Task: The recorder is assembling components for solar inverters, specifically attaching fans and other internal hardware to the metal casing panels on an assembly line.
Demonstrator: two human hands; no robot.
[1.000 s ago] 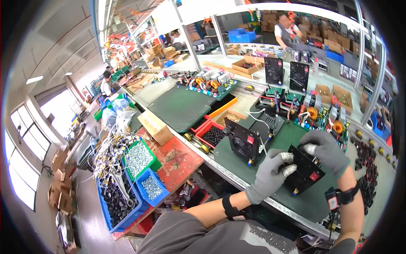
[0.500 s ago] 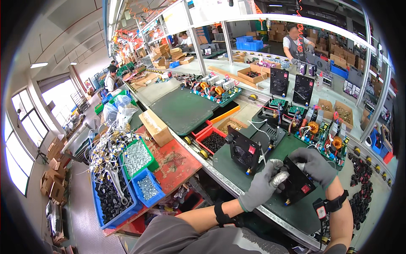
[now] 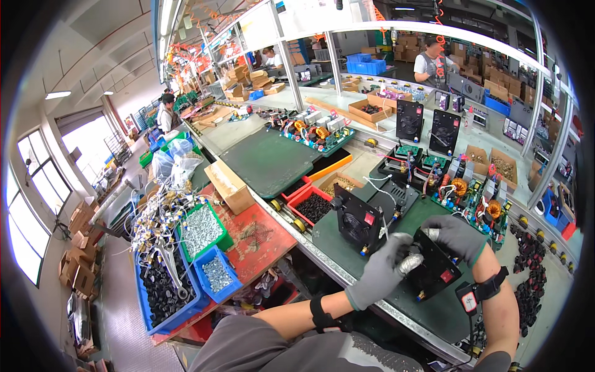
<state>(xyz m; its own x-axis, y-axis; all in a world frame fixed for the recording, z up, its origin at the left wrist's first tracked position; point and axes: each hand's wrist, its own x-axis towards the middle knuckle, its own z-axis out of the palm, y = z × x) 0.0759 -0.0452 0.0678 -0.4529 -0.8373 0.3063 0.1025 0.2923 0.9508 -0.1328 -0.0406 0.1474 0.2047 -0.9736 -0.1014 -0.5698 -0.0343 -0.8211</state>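
Note:
A black panel (image 3: 435,270) with a red rocker switch stands tilted on the green board (image 3: 328,240), in front of me. My right hand (image 3: 457,238), in a grey glove, is closed over the panel's upper right edge. At the panel's left side is my gloved left hand (image 3: 385,273), fingers curled and pinched around a small black part at its face. The fingers hide most of that part, so its kind is unclear. Just left of this hand stands another black panel (image 3: 358,224) with a fan grille, red switch and a protruding knob.
Left, a red table (image 3: 263,248) carries a blue bin (image 3: 202,306) of black parts, a wrench (image 3: 170,266), a green bin (image 3: 224,238) and a small blue bin (image 3: 235,286) of metal hardware. Circuit boards (image 3: 462,189) sit beyond my hands. Two upright panels (image 3: 409,121) stand farther back.
My right hand has shifted slightly left and down along the panel's edge. My left hand has moved slightly left and down, still at the panel. The worker at the back has turned a little.

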